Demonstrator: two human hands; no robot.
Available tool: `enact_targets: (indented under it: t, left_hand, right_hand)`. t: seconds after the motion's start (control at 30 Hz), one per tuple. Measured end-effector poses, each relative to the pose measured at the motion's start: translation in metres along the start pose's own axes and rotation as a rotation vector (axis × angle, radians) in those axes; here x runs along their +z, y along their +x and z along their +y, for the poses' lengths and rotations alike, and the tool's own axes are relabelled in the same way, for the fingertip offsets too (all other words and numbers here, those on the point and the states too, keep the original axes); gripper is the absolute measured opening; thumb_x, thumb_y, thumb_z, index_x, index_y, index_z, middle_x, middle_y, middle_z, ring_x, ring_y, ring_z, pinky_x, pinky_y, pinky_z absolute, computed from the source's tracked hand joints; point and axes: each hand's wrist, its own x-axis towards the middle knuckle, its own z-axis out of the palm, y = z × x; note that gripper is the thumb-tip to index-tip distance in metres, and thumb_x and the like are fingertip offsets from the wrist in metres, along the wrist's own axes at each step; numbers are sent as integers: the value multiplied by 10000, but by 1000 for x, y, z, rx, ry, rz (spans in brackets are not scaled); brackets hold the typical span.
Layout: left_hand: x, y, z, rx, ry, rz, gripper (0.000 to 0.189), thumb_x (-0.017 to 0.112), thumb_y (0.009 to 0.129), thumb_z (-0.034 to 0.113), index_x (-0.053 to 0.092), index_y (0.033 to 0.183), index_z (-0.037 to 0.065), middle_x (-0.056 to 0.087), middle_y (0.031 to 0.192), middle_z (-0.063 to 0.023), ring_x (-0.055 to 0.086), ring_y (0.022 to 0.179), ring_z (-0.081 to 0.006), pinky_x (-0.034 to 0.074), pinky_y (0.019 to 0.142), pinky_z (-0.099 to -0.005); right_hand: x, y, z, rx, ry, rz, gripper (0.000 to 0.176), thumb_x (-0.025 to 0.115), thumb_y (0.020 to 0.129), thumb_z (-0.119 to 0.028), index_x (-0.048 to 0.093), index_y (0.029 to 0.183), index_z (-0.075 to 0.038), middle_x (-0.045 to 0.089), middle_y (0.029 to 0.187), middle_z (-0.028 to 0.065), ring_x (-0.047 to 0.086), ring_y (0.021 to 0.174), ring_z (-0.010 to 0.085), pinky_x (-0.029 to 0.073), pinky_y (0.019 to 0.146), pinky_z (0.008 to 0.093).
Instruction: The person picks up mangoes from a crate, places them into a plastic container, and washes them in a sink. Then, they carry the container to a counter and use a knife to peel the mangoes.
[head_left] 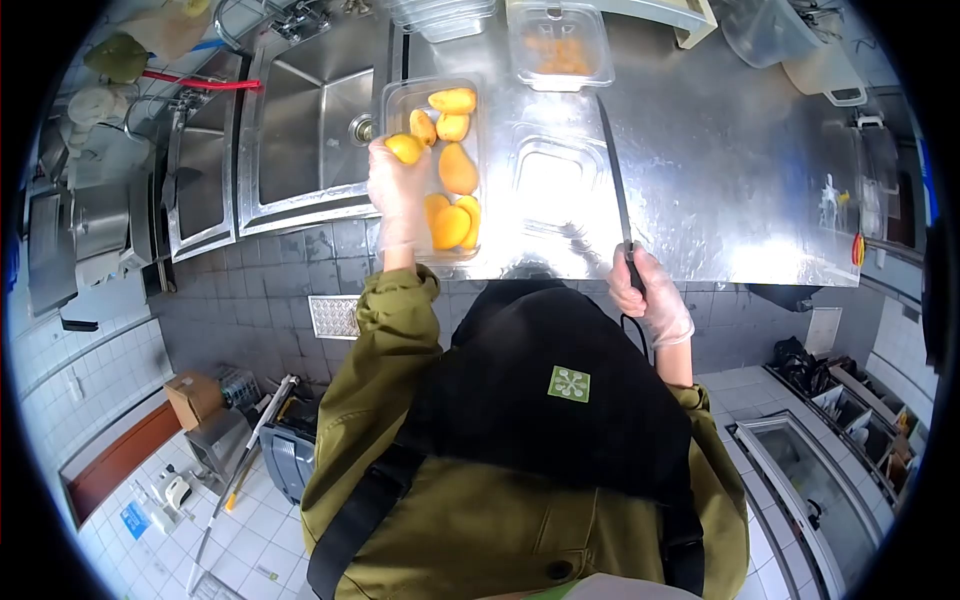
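Note:
My left hand (395,195), in a clear glove, is closed around a yellow mango (404,149) at the left edge of a clear plastic tub (481,120). Inside that tub lie several more mangoes (458,169). Gloved as well, my right hand (650,292) grips the black handle of a long knife (615,170) at the counter's front edge. The blade points away from me over the steel. Between the tub and the blade sits a clear, shallow, square container or lid (556,182); glare makes its kind hard to tell.
Beyond the blade's tip stands a clear container (560,45) with orange pieces inside. Stacked clear containers (440,15) are at the back. A steel sink (315,130) adjoins the tub on the left. Clear pitchers (770,30) stand at the back right of the steel counter (720,190).

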Motion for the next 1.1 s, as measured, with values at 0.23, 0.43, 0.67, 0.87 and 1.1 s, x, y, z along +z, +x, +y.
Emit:
enact_targets:
  t: [0.23, 0.43, 0.67, 0.87, 1.1]
  left_hand:
    - [34, -1, -23, 173, 105, -6, 498, 733, 638, 278, 512, 1022, 50, 507, 1050, -168, 572, 905, -375, 490, 752, -433]
    - [38, 8, -21, 163, 205, 41, 510, 718, 664, 331, 499, 1057, 92, 588, 981, -147, 598, 830, -369, 492, 731, -428]
    - [-27, -7, 23, -104, -905, -319, 464, 661, 806, 346, 509, 1110, 30, 588, 1070, -126, 598, 910, -196, 482, 814, -314]
    - [0, -34, 20, -458, -1823, -1039, 431, 572, 873, 196, 438, 1258, 54, 507, 1227, -139, 536, 1085, -292, 503, 852, -402]
    - [23, -86, 78, -439, -2483, -1368, 583, 576, 868, 300, 313, 1352, 109, 305, 1425, -30, 540, 1071, -302, 530, 822, -398]
  right_hand:
    - [4, 5, 2, -2, 25, -29, 474, 374, 937, -469, 431, 686, -71, 331, 481, -24, 285, 368, 58, 218, 333, 197]
    - [4, 5, 5, 6, 22, -44, 471, 370, 940, -465, 436, 690, -71, 337, 486, -22, 291, 371, 62, 223, 336, 199]
    - [5, 3, 5, -55, 31, -6, 457, 362, 946, -449, 441, 696, -75, 336, 491, -19, 285, 376, 62, 227, 348, 196]
    - [10, 8, 4, -93, 90, 39, 395, 353, 953, -434, 407, 762, -93, 323, 515, -21, 259, 385, 58, 202, 333, 193]
    - [28, 10, -6, -295, -103, 300, 461, 344, 943, -485, 432, 732, -85, 355, 525, -26, 304, 434, 58, 246, 403, 197]
